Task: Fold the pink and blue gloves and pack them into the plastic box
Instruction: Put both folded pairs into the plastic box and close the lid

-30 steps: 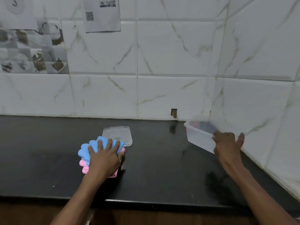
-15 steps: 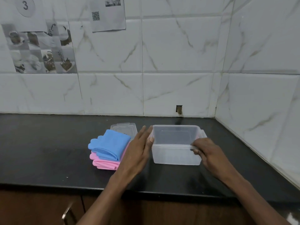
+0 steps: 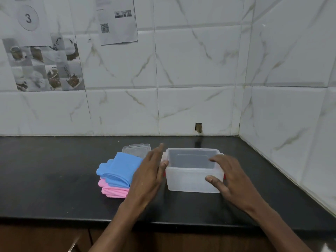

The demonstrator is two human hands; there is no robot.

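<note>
The clear plastic box (image 3: 189,180) stands upright and empty on the black counter, with red clips showing at its sides. My right hand (image 3: 231,179) curves around its right end, thumb on the front wall and fingers over the rim. My left hand (image 3: 149,173) lies flat against the box's left end, fingers spread, holding nothing. Left of that hand sits the folded stack: the blue gloves (image 3: 120,168) on top of the pink gloves (image 3: 114,191). My left hand hides the stack's right edge.
The box's clear lid (image 3: 136,149) lies flat behind the gloves. The black counter (image 3: 45,179) ends in a front edge near me and meets tiled walls at the back and right. Wooden cabinets with a handle (image 3: 73,245) are below.
My right hand carried the box from the right corner to the counter's middle and set it down. My left hand left the glove stack and came against the box's left end.
</note>
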